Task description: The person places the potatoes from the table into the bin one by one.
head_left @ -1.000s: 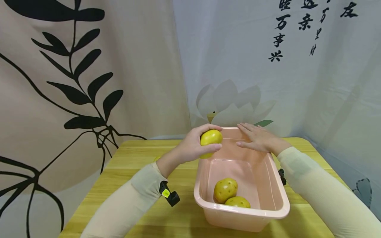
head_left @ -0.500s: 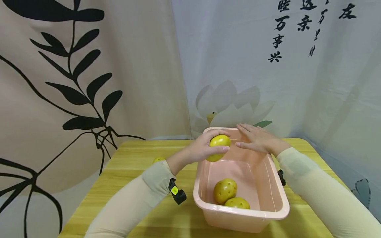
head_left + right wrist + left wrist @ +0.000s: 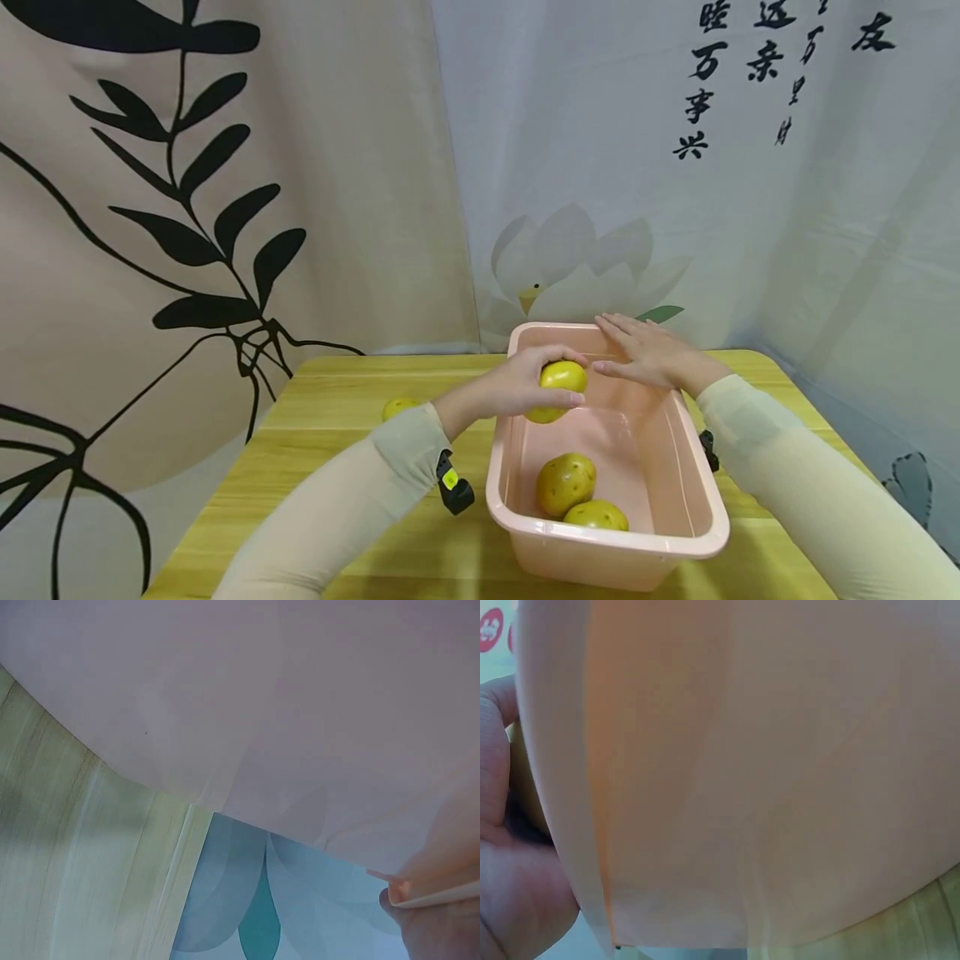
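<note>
My left hand (image 3: 521, 385) grips a yellow potato (image 3: 564, 377) between thumb and fingers, over the far left part of a pink plastic basin (image 3: 607, 546). Inside, near the basin's front wall, lie a brownish-yellow potato (image 3: 566, 486) and a second potato (image 3: 597, 515), partly hidden by the rim. My right hand (image 3: 654, 353) rests on the basin's far right corner with fingers straight. In the left wrist view the basin's outer wall (image 3: 780, 750) fills most of the picture, and the left hand (image 3: 517, 892) shows at the edge.
Another potato (image 3: 399, 407) sits on the wooden table (image 3: 360, 492) left of the basin, partly behind the left sleeve. A printed curtain (image 3: 360, 167) hangs behind the table. Each wrist wears a black camera, such as the left one (image 3: 455, 487).
My left hand has carried the potato to the right and lower, over the basin. More of the potato on the table now shows. The right hand has stayed on the rim.
</note>
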Available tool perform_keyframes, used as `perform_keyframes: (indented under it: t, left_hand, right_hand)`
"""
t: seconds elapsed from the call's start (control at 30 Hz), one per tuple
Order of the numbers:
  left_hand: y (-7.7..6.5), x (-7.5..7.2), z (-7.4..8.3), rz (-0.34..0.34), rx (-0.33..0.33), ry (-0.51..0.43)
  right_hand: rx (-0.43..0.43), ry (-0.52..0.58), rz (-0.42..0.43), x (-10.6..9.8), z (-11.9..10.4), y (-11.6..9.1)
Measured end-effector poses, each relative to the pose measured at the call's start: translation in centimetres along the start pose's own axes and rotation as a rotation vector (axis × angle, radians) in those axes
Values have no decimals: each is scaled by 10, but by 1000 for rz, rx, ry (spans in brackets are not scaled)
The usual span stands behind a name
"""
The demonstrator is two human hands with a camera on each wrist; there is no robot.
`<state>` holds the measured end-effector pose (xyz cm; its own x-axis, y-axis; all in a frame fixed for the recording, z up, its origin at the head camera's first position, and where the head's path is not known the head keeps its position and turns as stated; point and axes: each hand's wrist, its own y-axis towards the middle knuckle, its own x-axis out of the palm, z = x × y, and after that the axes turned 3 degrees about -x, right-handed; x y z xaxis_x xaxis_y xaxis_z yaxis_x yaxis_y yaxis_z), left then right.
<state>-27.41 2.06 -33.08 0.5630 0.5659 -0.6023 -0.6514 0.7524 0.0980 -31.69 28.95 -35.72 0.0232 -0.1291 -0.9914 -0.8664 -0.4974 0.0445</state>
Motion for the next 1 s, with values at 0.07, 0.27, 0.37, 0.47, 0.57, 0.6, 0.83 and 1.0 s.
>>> perform_keyframes:
  t: [0.07,0.27,0.37,0.47,0.57,0.6,0.83,1.0]
  left_hand:
    - [2,1,1,-20,-5,29]
    - [9,5,4,-109,-10,113]
    - [13,8,4,-167,-9,172]
    - [17,13,4,-241,-15,184]
    - [20,18,4,-305,-36,181]
    - [20,19,4,-326,-42,184]
    - [22,32,1,-440,-54,230]
    - [22,35,1,-456,-87,237]
  right_hand:
    - [1,-3,1,0,1,0]
    - [2,-7,-5,0,1,-2]
    - [4,-5,-8,1,1,-3]
    - [2,-2,-6,2,1,-2]
    - [-1,-1,0,3,1,-1]
    - [-2,0,1,3,1,-1]
    - [-4,14,4,2,0,0]
    - [-7,8,7,1,2,1]
